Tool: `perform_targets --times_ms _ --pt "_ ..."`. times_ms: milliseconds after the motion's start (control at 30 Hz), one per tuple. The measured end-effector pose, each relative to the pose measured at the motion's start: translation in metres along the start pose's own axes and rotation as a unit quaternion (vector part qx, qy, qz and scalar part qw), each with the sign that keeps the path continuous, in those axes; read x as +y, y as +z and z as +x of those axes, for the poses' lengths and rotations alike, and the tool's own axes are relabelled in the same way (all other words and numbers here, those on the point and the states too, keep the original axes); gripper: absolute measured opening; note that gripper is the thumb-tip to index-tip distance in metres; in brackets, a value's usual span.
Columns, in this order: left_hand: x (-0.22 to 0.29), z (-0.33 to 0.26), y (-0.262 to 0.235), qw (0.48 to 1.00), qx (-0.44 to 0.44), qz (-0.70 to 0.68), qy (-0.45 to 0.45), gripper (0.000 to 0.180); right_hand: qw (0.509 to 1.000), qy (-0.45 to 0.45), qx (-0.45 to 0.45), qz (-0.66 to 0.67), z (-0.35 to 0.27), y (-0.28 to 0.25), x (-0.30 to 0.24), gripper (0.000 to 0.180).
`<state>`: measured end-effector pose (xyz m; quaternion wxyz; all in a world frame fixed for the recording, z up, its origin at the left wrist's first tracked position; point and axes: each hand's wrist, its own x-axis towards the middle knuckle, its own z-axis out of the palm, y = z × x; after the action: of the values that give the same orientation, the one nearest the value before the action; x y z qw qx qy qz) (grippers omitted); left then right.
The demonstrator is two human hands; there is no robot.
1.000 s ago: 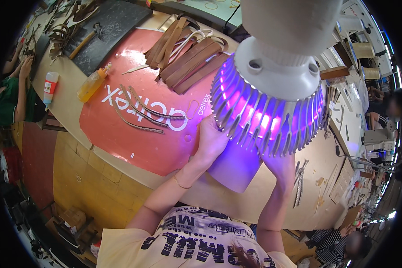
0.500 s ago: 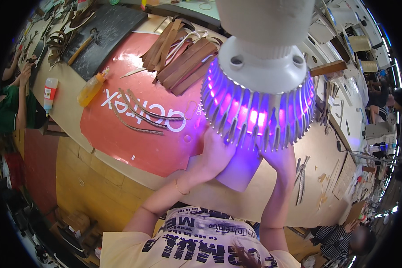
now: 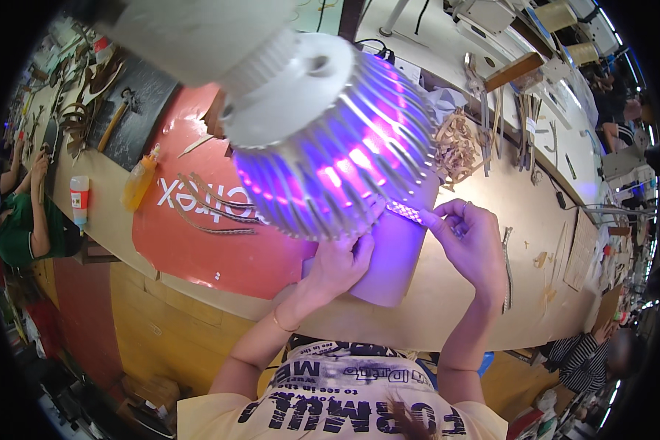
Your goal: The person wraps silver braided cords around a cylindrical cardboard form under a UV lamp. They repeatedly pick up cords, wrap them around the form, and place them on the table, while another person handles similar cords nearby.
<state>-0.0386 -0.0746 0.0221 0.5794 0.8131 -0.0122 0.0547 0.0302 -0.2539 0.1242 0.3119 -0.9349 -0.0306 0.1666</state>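
Honestly, the thing most likely to go wrong here is the thin strip (image 3: 405, 212) slipping or creasing: I am holding it only by its ends, stretched over the top edge of the white sheet (image 3: 394, 253), and a small tug from either side could pull it askew or buckle it. The big finned lamp (image 3: 323, 139) hangs right over my work, glowing purple and hiding part of the sheet and of my left fingers, so I judge I could misplace the strip simply because I cannot see its near end well. My left hand (image 3: 337, 265) is curled, fingers bent up against the sheet just under the lamp's rim; whether they truly pinch the strip's end I cannot tell, since the lamp covers that spot. My right hand (image 3: 469, 238) is partly closed, thumb and forefinger nipped together at the strip's right end, the other fingers loosely fanned above the worktop (image 3: 491, 183). The sheet lies on the worktop right in front of me, its left side beside the red mat (image 3: 198, 249), where curved wooden slivers (image 3: 205, 209) lie.
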Motion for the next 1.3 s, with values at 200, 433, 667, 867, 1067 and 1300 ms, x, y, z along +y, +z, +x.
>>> perform_targets --times_ms 200,433,667,867,1067,1300 --pt "0.002 0.003 0.0 0.998 0.02 0.003 0.06 0.047 0.995 -0.011 0.011 0.103 -0.001 0.005 0.01 0.028" --pt "-0.003 0.007 0.0 0.996 0.024 0.026 0.088 0.048 0.99 -0.019 0.017 0.136 0.001 0.009 0.018 0.027" --pt "-0.003 0.008 0.0 0.996 0.019 0.03 0.086 0.048 0.985 -0.005 0.018 0.17 0.001 0.022 0.035 0.028" --pt "-0.002 0.008 -0.001 0.993 0.021 0.06 0.097 0.047 0.985 0.01 0.02 0.172 0.004 0.035 0.05 0.028" --pt "-0.001 0.009 -0.004 0.989 0.029 0.087 0.113 0.045 0.992 -0.007 0.013 0.127 0.005 0.029 0.041 0.036" --pt "0.016 -0.021 -0.014 0.991 0.064 0.085 0.082 0.045 0.996 -0.077 0.034 0.025 0.005 0.038 -0.006 0.035"
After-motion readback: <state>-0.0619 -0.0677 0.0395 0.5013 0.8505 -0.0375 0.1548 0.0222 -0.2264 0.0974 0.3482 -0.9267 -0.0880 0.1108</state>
